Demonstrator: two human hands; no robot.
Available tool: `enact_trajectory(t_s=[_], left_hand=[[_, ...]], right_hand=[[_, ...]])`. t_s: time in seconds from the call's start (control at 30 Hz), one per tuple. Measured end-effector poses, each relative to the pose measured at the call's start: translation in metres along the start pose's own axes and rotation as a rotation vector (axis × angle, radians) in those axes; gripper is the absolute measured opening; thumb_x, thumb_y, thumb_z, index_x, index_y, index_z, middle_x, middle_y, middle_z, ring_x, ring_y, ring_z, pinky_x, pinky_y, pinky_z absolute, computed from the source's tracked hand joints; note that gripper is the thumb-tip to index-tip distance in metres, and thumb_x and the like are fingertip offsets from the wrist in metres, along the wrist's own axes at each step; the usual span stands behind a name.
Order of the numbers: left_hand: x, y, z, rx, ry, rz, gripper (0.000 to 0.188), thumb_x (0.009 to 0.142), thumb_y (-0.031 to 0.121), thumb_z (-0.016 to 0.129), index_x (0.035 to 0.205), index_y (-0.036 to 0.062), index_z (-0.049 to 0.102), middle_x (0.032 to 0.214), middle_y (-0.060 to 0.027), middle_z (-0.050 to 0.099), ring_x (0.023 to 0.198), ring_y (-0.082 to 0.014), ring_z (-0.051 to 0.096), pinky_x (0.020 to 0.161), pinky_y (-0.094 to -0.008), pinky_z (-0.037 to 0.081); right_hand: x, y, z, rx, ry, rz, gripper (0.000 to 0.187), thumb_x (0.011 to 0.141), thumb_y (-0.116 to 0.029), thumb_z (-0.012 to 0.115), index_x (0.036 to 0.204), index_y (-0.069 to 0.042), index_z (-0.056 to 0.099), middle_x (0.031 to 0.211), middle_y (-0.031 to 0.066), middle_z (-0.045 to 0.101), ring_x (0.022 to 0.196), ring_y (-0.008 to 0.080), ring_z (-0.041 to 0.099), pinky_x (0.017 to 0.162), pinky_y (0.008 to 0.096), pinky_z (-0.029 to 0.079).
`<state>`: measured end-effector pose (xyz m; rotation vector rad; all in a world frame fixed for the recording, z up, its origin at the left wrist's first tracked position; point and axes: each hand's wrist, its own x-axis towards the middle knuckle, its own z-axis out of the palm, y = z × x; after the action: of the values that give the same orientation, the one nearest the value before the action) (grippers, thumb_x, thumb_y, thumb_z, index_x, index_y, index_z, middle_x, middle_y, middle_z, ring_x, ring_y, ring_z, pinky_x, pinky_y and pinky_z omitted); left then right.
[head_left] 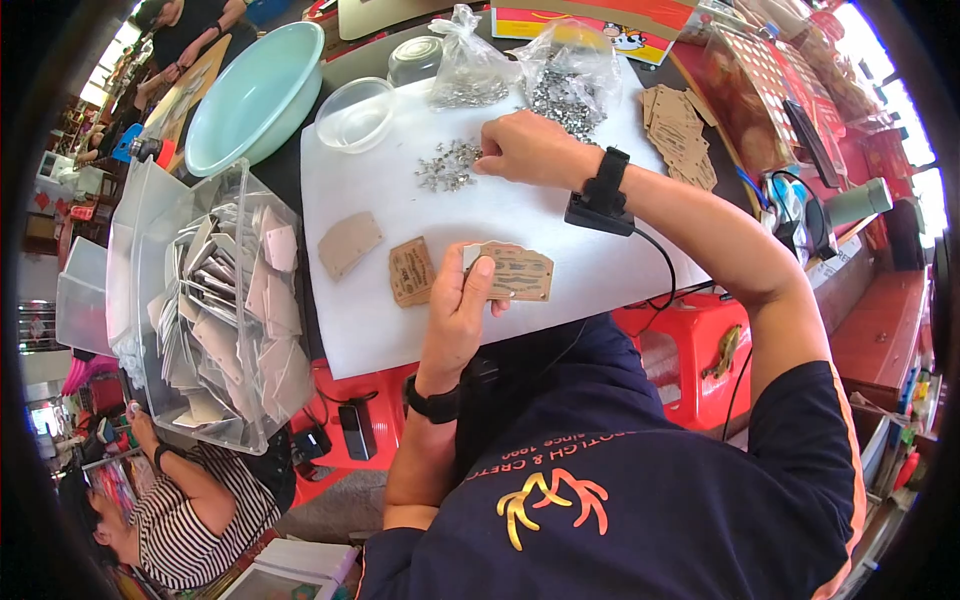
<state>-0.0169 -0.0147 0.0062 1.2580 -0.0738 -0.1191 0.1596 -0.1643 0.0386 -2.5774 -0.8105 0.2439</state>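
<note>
- The printed brown card [522,272] is gripped between thumb and fingers of the left hand [460,310], above the white tabletop [370,335].
- The fingers of the right hand [530,148] are bent over the edge of the small metal pieces [445,168]; whether one is pinched cannot be told.
- Beside the left hand, a smaller brown card [408,272] is laid.
- Farther left, a plain card [350,245] is seen.
- Beyond, a round clear tub [357,118] is placed.
- At far right, brown cards [678,138] are heaped.
</note>
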Motion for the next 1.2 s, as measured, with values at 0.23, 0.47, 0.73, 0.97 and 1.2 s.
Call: enact_trajectory(t_s=[0.23, 0.47, 0.73, 0.97, 1.2], left_hand=[[0.0, -0.001, -0.001, 0.024, -0.016, 0.028, 0.022, 0.103, 0.02, 0.043, 0.113, 0.0015, 0.049, 0.098, -0.0078, 0.066, 0.068, -0.0074, 0.053, 0.06, -0.0223, 0.044], [0.0, -0.003, -0.002, 0.032, -0.012, 0.025, 0.021, 0.103, 0.019, 0.043, 0.112, 0.0011, 0.05, 0.093, -0.0068, 0.065, 0.067, -0.0072, 0.052, 0.06, -0.022, 0.044], [-0.001, -0.001, 0.0, 0.032, 0.012, 0.015, 0.022, 0.103, 0.019, 0.044, 0.111, 0.0006, 0.051, 0.088, -0.0059, 0.064, 0.067, -0.0074, 0.052, 0.06, -0.0222, 0.044], [0.0, 0.0, 0.001, 0.016, 0.01, 0.022, 0.022, 0.103, 0.019, 0.043, 0.113, 0.0008, 0.05, 0.094, -0.0078, 0.065, 0.067, -0.0077, 0.053, 0.06, -0.0222, 0.044], [0.0, -0.003, -0.001, 0.013, -0.003, 0.022, 0.021, 0.103, 0.019, 0.043, 0.112, 0.0014, 0.05, 0.096, -0.0085, 0.066, 0.067, -0.0077, 0.053, 0.06, -0.022, 0.044]], right_hand=[[0.006, 0.005, 0.008, -0.02, 0.046, -0.005, 0.024, 0.085, -0.028, 0.065, 0.091, -0.005, 0.067, 0.078, 0.0131, 0.067, 0.076, 0.0305, 0.065, 0.069, 0.0412, 0.05], [0.004, 0.019, 0.002, 0.058, -0.003, -0.107, 0.017, 0.083, -0.02, 0.061, 0.087, -0.003, 0.064, 0.075, 0.0123, 0.066, 0.07, 0.0285, 0.063, 0.066, 0.0385, 0.048], [-0.008, 0.023, -0.014, 0.038, -0.104, -0.103, 0.014, 0.081, -0.016, 0.059, 0.084, -0.002, 0.061, 0.072, 0.0129, 0.064, 0.068, 0.0287, 0.062, 0.064, 0.0391, 0.047], [-0.006, 0.03, -0.012, 0.03, 0.033, -0.156, 0.013, 0.083, -0.013, 0.059, 0.09, -0.004, 0.064, 0.077, 0.0132, 0.066, 0.072, 0.0302, 0.064, 0.067, 0.0387, 0.049], [-0.006, 0.022, -0.003, -0.056, 0.076, -0.193, 0.011, 0.083, -0.015, 0.061, 0.088, -0.007, 0.066, 0.079, 0.0111, 0.066, 0.075, 0.0296, 0.065, 0.068, 0.0394, 0.05]])
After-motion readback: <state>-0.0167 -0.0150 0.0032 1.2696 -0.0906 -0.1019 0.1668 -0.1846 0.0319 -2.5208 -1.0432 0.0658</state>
